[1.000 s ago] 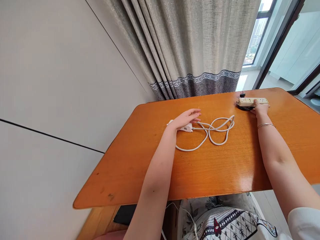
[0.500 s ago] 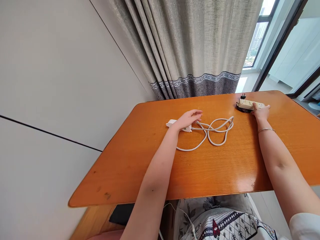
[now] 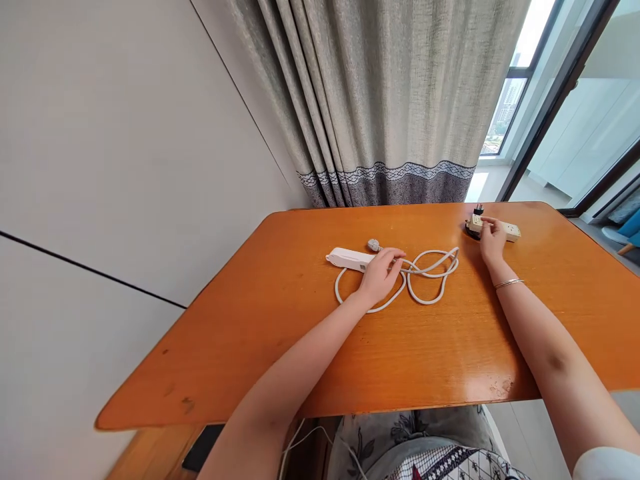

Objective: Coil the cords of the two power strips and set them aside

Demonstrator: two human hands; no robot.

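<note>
A white power strip (image 3: 344,258) lies on the orange wooden table (image 3: 310,333), its white cord (image 3: 431,275) looped to the right and its plug (image 3: 373,245) just behind. My left hand (image 3: 381,275) rests on the strip's right end, where the cord leaves it, with fingers bent over the cord. My right hand (image 3: 492,241) reaches to the far right and its curled fingers hold the left part of a cream power strip (image 3: 504,231). That strip sits on a coil of black cord (image 3: 471,230) with a black plug (image 3: 478,211) standing behind it.
A grey curtain (image 3: 390,100) hangs behind the table's far edge. A pale wall (image 3: 100,167) runs along the left side and a glass door frame (image 3: 560,93) stands at the right. Patterned cloth (image 3: 425,447) shows below the near edge.
My left hand slid right off the white power strip onto the cord end, uncovering the strip. My right hand shifted to the left end of the cream strip. The view tilted.
</note>
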